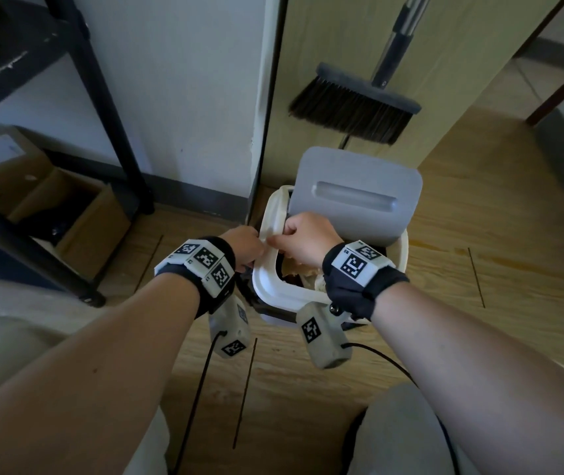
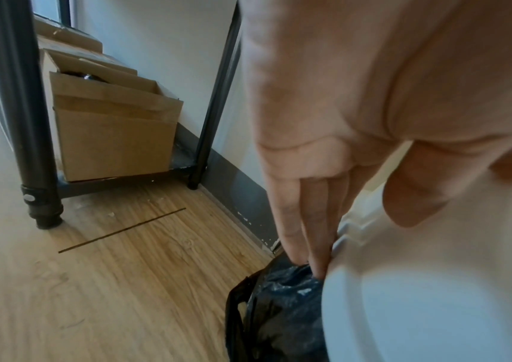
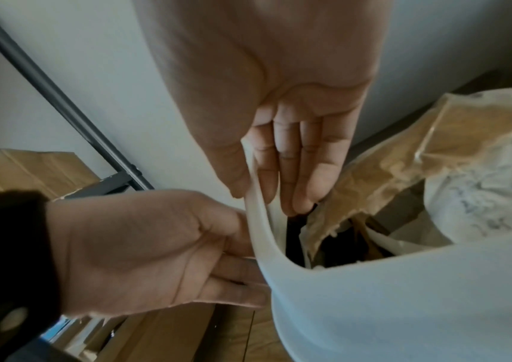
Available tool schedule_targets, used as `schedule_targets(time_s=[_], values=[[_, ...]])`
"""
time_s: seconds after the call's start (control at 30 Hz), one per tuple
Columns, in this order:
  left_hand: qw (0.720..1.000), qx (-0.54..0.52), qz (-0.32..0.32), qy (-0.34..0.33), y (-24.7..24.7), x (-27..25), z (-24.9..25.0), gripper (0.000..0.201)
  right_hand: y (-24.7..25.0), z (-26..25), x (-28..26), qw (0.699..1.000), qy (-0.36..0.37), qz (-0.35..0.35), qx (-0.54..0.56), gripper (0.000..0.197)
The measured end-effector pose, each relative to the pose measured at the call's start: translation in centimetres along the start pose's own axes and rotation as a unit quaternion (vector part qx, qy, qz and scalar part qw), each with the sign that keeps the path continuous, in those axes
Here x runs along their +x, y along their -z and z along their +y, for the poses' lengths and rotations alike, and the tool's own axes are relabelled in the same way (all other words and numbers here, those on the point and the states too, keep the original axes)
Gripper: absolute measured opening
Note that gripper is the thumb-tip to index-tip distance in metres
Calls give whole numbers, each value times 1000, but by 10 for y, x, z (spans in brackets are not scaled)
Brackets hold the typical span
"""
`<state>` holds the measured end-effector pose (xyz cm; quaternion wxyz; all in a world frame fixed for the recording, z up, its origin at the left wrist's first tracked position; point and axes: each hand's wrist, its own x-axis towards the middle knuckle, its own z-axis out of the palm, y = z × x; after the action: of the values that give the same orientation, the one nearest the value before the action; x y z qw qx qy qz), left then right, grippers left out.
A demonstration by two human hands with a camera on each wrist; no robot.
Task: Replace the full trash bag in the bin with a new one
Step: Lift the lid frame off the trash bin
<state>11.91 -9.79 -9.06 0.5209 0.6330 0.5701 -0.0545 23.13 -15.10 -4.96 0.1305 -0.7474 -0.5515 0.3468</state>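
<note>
A white bin stands on the wood floor with its grey lid (image 1: 355, 193) swung up at the back. Its white rim ring (image 1: 273, 286) (image 3: 403, 294) is bent upward at the left side. My left hand (image 1: 251, 250) (image 2: 341, 232) grips that ring from outside, fingers reaching down beside the black trash bag (image 2: 279, 306), thumb on top. My right hand (image 1: 284, 240) (image 3: 264, 196) pinches the same ring just beyond, thumb outside and fingers inside. Brown paper (image 3: 403, 159) and crumpled white waste (image 3: 481, 196) fill the bin.
A broom (image 1: 352, 111) leans against the panel behind the bin. A dark metal rack (image 1: 112, 132) with cardboard boxes (image 1: 78, 214) (image 2: 109, 137) stands to the left. The wall corner sits close behind the bin's left side. Wood floor lies in front.
</note>
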Motion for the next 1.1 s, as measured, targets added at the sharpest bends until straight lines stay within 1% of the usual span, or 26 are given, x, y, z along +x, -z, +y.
schedule_targets(time_s=[0.07, 0.13, 0.2, 0.3, 0.6, 0.67, 0.73, 0.77, 0.83, 0.9, 0.93, 1.0, 1.03, 1.07, 1.1], values=[[1000, -22, -4, 8, 0, 4, 0, 35, -1, -1, 3, 1000, -1, -3, 6, 27], [999, -44, -3, 12, -1, 5, 1, 38, -1, -1, 3, 1000, -6, 1, 17, 31], [999, -53, 11, 3, -4, 9, 1, 38, 1, 0, 3, 1000, -5, 6, 17, 34], [998, -60, 25, -6, -6, 11, -1, 35, 3, 1, 2, 1000, 2, 2, 14, 28], [998, -62, 13, 9, -6, 8, 2, 38, 4, 3, 3, 1000, 14, 4, 10, 22], [998, -56, -3, 16, -4, 7, 1, 38, 6, 3, 4, 1000, 17, 12, 14, 23], [998, -60, -6, 19, -3, 5, 2, 37, 9, 4, 4, 1000, 21, 18, 8, 26], [998, -54, -1, 16, -2, 5, 3, 36, 10, 4, 4, 1000, 22, 19, 4, 29], [999, -36, 34, 1, 0, 4, 5, 38, 11, 5, 4, 1000, 20, 19, 9, 34], [997, -50, 61, -24, 3, 4, 7, 45, 11, 6, 4, 999, 16, 12, 25, 32], [995, -89, 45, -17, 5, 3, 8, 51, 11, 8, 4, 999, 13, 6, 32, 29], [986, -164, -12, 1, 9, 2, 8, 66, 14, 10, 2, 999, 7, -5, 43, 26], [982, -183, -40, 0, 10, 0, 7, 74, 15, 11, 0, 999, 4, -10, 49, 25], [983, -178, -54, 2, 10, -3, 9, 82, 18, 12, -2, 998, 3, -13, 56, 25], [985, -165, -54, -2, 8, -1, 8, 90, 20, 14, -4, 998, 1, -14, 65, 25]])
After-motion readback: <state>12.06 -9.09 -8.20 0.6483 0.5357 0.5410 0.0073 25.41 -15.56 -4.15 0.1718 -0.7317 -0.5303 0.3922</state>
